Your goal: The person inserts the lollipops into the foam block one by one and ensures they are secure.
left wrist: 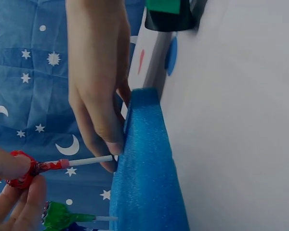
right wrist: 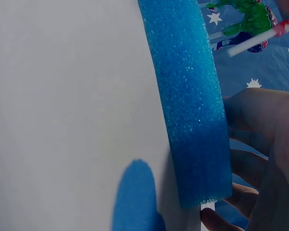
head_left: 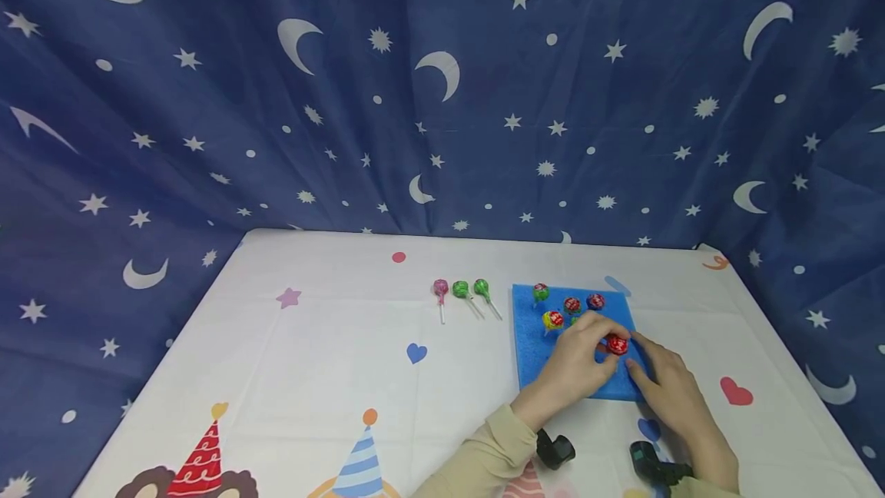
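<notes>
My left hand (head_left: 577, 356) pinches a red-wrapped lollipop (head_left: 618, 344) by its head, over the right part of a blue foam block (head_left: 546, 367). In the left wrist view the lollipop's white stick (left wrist: 91, 161) points at the foam's top face; in the right wrist view its tip is slightly apart from it. My right hand (head_left: 669, 383) rests at the foam's right edge, its fingers touching the block. Several lollipops stand in the foam: a green and red one (head_left: 541, 292), a yellow and red one (head_left: 552, 320), a red one (head_left: 571, 304) and others, one partly hidden behind my left hand.
Left of the foam, a pink lollipop (head_left: 440, 287) and two green lollipops (head_left: 460, 290) lie in a row on the white printed tablecloth (head_left: 332, 344). A dark blue curtain (head_left: 484, 98) with moons and stars hangs behind the table.
</notes>
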Action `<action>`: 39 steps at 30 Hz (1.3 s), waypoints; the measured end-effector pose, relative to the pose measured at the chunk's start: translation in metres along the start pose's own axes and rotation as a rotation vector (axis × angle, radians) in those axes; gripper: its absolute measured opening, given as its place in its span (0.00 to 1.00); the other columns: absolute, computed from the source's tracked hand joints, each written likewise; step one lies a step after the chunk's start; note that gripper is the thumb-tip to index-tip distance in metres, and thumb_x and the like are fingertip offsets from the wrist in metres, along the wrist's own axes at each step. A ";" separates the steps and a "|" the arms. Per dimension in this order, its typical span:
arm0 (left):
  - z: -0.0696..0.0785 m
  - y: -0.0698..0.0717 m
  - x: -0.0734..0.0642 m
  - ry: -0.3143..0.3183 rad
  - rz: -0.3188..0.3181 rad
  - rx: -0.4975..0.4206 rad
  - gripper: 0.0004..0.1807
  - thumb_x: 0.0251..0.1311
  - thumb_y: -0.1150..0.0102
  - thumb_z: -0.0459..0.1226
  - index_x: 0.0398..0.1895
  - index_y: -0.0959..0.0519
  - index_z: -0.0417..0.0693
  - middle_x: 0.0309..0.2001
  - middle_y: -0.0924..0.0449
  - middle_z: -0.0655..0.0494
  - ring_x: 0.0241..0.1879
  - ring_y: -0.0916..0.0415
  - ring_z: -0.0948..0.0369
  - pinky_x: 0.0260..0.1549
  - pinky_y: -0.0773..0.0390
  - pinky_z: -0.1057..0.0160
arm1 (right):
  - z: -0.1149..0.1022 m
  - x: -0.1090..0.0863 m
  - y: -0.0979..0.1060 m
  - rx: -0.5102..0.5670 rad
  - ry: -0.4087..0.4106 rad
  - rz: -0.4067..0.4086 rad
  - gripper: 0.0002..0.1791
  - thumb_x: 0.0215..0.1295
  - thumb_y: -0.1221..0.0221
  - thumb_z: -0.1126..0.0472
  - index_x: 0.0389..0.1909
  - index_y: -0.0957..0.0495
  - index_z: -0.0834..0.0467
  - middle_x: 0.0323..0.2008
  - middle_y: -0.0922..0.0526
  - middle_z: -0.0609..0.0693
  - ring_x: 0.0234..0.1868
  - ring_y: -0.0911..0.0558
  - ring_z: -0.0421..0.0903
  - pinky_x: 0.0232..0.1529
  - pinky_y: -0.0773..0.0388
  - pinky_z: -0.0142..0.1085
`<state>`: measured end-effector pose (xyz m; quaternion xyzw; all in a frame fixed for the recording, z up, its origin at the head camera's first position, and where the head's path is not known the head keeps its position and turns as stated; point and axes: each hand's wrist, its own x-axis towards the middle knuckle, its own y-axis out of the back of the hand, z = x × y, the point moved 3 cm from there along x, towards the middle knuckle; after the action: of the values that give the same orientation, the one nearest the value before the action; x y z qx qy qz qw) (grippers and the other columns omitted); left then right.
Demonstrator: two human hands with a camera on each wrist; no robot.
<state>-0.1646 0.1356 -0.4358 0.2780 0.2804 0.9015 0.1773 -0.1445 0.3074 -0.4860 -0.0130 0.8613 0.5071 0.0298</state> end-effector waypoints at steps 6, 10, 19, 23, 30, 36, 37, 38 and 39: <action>-0.002 -0.004 0.004 -0.024 -0.013 0.083 0.15 0.60 0.40 0.32 0.51 0.21 0.52 0.49 0.24 0.59 0.44 0.25 0.70 0.37 0.35 0.87 | -0.001 0.001 0.000 0.009 0.008 -0.004 0.36 0.73 0.56 0.44 0.72 0.46 0.64 0.67 0.40 0.73 0.66 0.44 0.74 0.58 0.47 0.73; -0.003 -0.006 0.006 -0.040 -0.007 0.116 0.15 0.60 0.40 0.32 0.51 0.21 0.52 0.49 0.24 0.59 0.41 0.25 0.70 0.35 0.36 0.87 | -0.001 0.001 0.000 0.011 -0.001 -0.018 0.36 0.73 0.56 0.44 0.72 0.46 0.63 0.68 0.41 0.72 0.67 0.45 0.74 0.58 0.47 0.73; -0.006 -0.012 0.008 -0.066 0.013 0.155 0.15 0.59 0.40 0.32 0.49 0.21 0.53 0.47 0.24 0.61 0.41 0.25 0.71 0.37 0.37 0.87 | -0.001 0.000 0.000 0.006 0.011 -0.011 0.36 0.73 0.56 0.44 0.72 0.46 0.63 0.67 0.41 0.73 0.66 0.44 0.74 0.58 0.47 0.73; -0.005 -0.012 0.010 -0.079 0.016 0.172 0.15 0.59 0.40 0.32 0.49 0.21 0.53 0.46 0.24 0.61 0.43 0.25 0.71 0.40 0.35 0.87 | -0.002 -0.001 0.000 0.004 0.010 -0.004 0.36 0.73 0.56 0.45 0.72 0.46 0.64 0.67 0.40 0.72 0.66 0.44 0.74 0.58 0.48 0.73; -0.003 -0.014 0.012 -0.108 0.017 0.222 0.14 0.58 0.39 0.32 0.48 0.21 0.52 0.46 0.24 0.62 0.44 0.25 0.71 0.42 0.34 0.86 | -0.002 -0.001 0.001 0.002 0.034 0.021 0.35 0.73 0.55 0.46 0.71 0.45 0.65 0.67 0.39 0.72 0.66 0.43 0.74 0.58 0.47 0.72; 0.000 -0.015 0.014 -0.139 0.007 0.276 0.14 0.58 0.39 0.32 0.47 0.21 0.52 0.46 0.22 0.62 0.46 0.24 0.71 0.46 0.31 0.84 | -0.002 -0.002 0.002 -0.001 0.046 0.037 0.35 0.73 0.54 0.47 0.70 0.44 0.67 0.66 0.37 0.72 0.66 0.42 0.74 0.58 0.46 0.72; 0.000 -0.015 0.014 -0.147 0.006 0.289 0.14 0.57 0.39 0.32 0.47 0.21 0.52 0.46 0.22 0.62 0.46 0.24 0.71 0.47 0.30 0.83 | -0.002 -0.002 0.002 -0.001 0.046 0.037 0.35 0.73 0.54 0.47 0.70 0.44 0.67 0.66 0.37 0.73 0.66 0.42 0.74 0.58 0.46 0.72; 0.001 -0.016 0.014 -0.154 0.005 0.304 0.14 0.57 0.39 0.32 0.47 0.21 0.52 0.46 0.22 0.62 0.47 0.24 0.70 0.49 0.30 0.82 | -0.002 -0.002 0.002 -0.001 0.047 0.038 0.35 0.73 0.54 0.47 0.70 0.43 0.68 0.66 0.37 0.73 0.65 0.42 0.74 0.58 0.46 0.72; 0.001 -0.016 0.013 -0.161 0.007 0.318 0.14 0.57 0.39 0.33 0.47 0.21 0.53 0.46 0.21 0.63 0.48 0.24 0.70 0.51 0.30 0.82 | -0.001 -0.002 0.002 -0.001 0.046 0.036 0.35 0.73 0.54 0.47 0.70 0.43 0.68 0.66 0.37 0.73 0.65 0.42 0.74 0.58 0.46 0.72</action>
<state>-0.1718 0.1551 -0.4393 0.3747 0.4035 0.8212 0.1497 -0.1424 0.3073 -0.4833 -0.0090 0.8617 0.5073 0.0010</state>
